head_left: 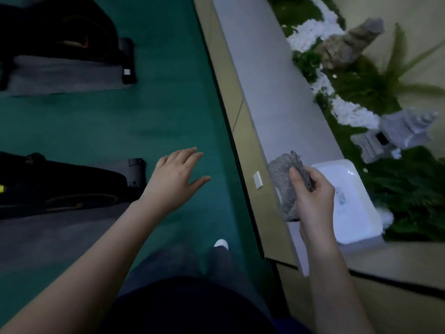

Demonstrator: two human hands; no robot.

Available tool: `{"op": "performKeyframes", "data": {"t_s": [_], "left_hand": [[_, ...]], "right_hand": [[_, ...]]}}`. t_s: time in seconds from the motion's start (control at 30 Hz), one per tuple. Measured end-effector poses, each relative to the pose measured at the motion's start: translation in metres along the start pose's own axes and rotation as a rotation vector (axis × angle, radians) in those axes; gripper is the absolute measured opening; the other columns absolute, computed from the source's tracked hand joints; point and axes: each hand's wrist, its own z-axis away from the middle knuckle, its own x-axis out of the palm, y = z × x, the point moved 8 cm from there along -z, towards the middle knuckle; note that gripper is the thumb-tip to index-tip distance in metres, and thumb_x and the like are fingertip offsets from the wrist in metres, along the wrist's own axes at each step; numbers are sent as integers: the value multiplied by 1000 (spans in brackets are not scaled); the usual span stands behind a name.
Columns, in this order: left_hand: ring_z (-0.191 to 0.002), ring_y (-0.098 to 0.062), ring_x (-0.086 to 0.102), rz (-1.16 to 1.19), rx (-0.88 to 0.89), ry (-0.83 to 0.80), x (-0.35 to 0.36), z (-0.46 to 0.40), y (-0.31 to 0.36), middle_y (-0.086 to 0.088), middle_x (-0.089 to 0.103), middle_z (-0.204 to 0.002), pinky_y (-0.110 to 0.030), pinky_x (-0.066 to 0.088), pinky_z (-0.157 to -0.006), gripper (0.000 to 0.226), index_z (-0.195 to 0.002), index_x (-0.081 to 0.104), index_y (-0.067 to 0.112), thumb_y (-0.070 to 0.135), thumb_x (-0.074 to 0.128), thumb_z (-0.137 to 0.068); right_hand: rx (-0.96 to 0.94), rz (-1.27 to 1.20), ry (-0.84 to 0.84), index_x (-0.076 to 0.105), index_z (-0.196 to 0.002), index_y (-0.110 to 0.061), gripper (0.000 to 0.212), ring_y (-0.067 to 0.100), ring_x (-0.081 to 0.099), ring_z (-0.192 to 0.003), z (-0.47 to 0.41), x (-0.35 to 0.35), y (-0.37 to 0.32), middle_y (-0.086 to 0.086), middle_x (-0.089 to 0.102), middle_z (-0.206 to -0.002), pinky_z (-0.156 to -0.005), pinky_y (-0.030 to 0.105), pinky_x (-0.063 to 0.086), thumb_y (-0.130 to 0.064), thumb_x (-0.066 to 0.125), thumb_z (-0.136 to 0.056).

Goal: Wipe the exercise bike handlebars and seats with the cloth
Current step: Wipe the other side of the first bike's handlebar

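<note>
The right hand (313,201) has its grip closed on a grey, coarse-textured cloth (285,184), thumb over the front and fingers curled behind, holding it above the pale grey ledge (260,88) just beside a white rectangular plastic basin (356,213). The cloth hangs limp and bunched, so it looks light, soft and easy to wad; gathering it in the palm should serve better than pinching a corner. The left hand (178,179) is released, fingers spread over the green floor (120,116), near the dark exercise bike bases (60,186).
</note>
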Motion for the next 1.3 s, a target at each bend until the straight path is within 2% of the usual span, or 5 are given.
{"op": "performKeyframes", "data": {"t_s": [0.27,0.43,0.9,1.07,1.3], "left_hand": [[-128,-26,44,19,-224,120,-18,-24,-13,-3,47,-142,-43,36,-102,76,-138,45,16,66,32,-82],[-135,-23,34,34,-384,172,-29,-56,-52,0,38,-148,-42,29,-106,82,-143,37,20,71,29,-79],[-141,-22,24,42,-489,238,-84,-241,-161,-2,34,-151,-41,18,-112,85,-145,35,18,72,25,-80],[-142,-24,22,62,-639,253,-91,-276,-194,-4,30,-153,-43,19,-112,87,-145,35,20,74,23,-78],[-143,-24,19,67,-877,311,-97,-342,-226,-3,26,-155,-42,18,-112,90,-145,33,20,76,18,-77]], "right_hand": [[-92,29,-263,67,-87,-27,3,27,67,-92,-101,61,-34,4,71,-93,-86,51,54,-30,65,-86],[-214,53,-446,67,-96,-18,7,17,67,-85,-142,139,-67,-2,70,-89,-79,38,56,-22,63,-92],[-173,59,-405,64,-87,-29,3,25,66,-86,-328,248,-123,4,69,-89,-82,51,55,-30,63,-89],[-176,67,-537,64,-88,-27,14,23,66,-85,-381,316,-147,2,69,-89,-80,47,54,-40,60,-82],[-306,121,-775,65,-93,-25,4,22,67,-88,-474,409,-192,-1,70,-92,-83,47,55,-26,62,-92]]}}
